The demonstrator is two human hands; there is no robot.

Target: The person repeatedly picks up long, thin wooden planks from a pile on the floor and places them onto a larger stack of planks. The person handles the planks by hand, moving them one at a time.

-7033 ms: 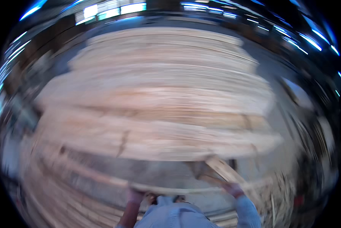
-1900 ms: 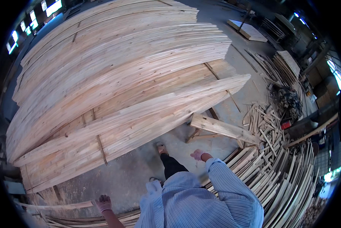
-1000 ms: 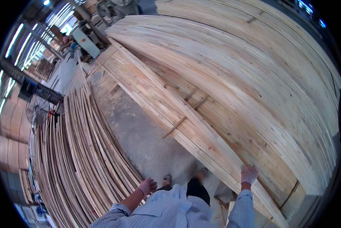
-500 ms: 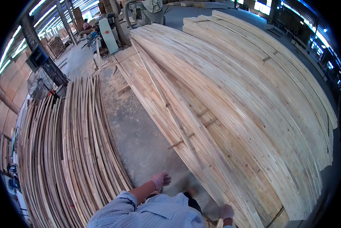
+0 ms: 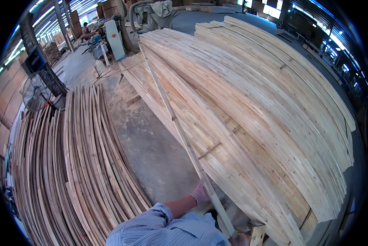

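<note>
A long, narrow wooden strip (image 5: 187, 145) runs from the far end of the pale plank stack (image 5: 253, 110) down to my body. My left hand (image 5: 200, 194), in a thin pinkish glove, is closed on the strip's near part from its left side. At the bottom edge my right hand (image 5: 239, 239) is at the strip's near end and appears closed round it, though partly cut off and blurred. The strip lies slantwise over the stack's left edge, its near part over the floor beside me. Beside my right hand stands a short wooden block (image 5: 257, 235).
To my left lie bundles of darker, rough strips (image 5: 95, 151). Concrete floor (image 5: 151, 139) with sawdust runs between them and the stack. Ahead are a machine with a pale panel (image 5: 115, 40) and a standing fan (image 5: 35, 92). A person (image 5: 86, 30) sits far off.
The strip has shifted left off the planks, its near end now beside my body. My left hand has moved right and closed on it; my right hand has moved slightly down to its near end.
</note>
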